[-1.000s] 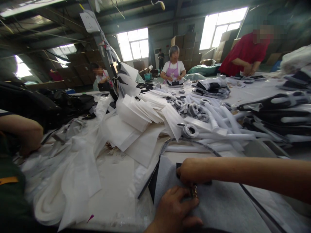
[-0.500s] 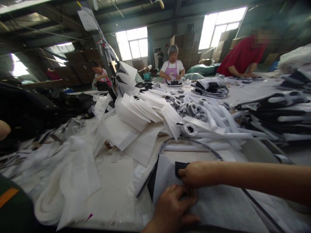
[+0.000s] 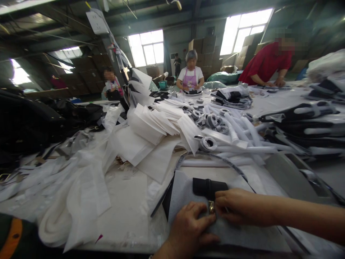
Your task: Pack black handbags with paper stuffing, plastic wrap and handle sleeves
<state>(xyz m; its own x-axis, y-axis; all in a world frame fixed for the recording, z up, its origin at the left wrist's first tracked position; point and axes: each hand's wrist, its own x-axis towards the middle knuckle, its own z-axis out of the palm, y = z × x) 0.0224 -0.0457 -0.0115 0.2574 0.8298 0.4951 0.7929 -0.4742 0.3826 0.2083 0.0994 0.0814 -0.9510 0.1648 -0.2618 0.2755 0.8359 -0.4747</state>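
Observation:
A black strap tab (image 3: 208, 187) with a small brass buckle (image 3: 211, 207) lies on a grey felt sheet (image 3: 242, 235) at the table's near edge. My left hand (image 3: 190, 228) presses down on the felt, its thumb and fingertips closed against the buckle. From the right comes my right hand (image 3: 233, 208), fingers curled and pinching at the same buckle, just below the black tab. A dark edge of a bag (image 3: 167, 201) shows under the felt on the left.
White fabric sheets (image 3: 151, 126) and rolled white tubes (image 3: 237, 131) cover the table's middle. Black bags (image 3: 304, 126) are stacked at right, dark bags (image 3: 32, 122) at left. Three people work at the far side. A grey tray (image 3: 291, 172) sits right of my hands.
My right hand has slid back toward me and to the right, uncovering the black tab. The person's arm at the left edge has gone from view. The left hand has hardly moved.

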